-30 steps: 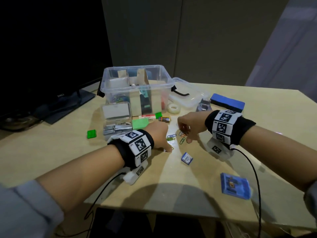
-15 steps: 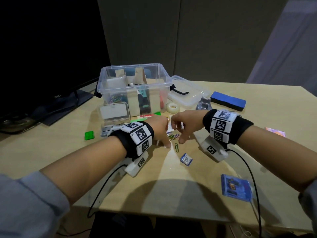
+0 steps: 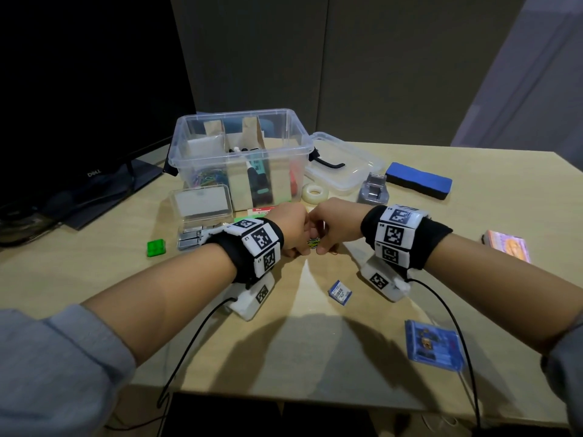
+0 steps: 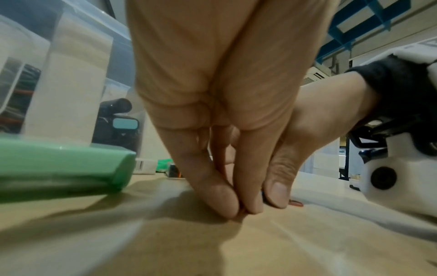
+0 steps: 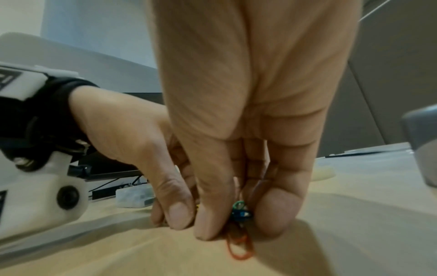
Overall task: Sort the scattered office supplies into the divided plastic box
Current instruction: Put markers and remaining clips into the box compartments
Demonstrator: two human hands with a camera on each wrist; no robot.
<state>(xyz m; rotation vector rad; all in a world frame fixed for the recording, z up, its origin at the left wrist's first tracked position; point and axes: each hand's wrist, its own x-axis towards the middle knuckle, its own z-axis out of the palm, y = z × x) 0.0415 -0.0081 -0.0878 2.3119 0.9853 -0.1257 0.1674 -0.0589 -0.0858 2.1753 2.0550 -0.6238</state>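
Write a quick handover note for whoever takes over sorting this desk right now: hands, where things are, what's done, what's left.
Right hand pinches a bunch of paper clips on the table. Left hand is fingertips-down beside it; its grip cannot be told. Box already holds clips and markers. Left out: tape, eraser, green block, blue case, small staple box.

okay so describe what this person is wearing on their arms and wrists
Each wrist carries a black fabric band ringed with white blocks printed with black square markers. A white camera housing hangs under each wrist, trailing a thin black cable. Grey-blue sleeves are pushed up the forearms. Both hands are bare.
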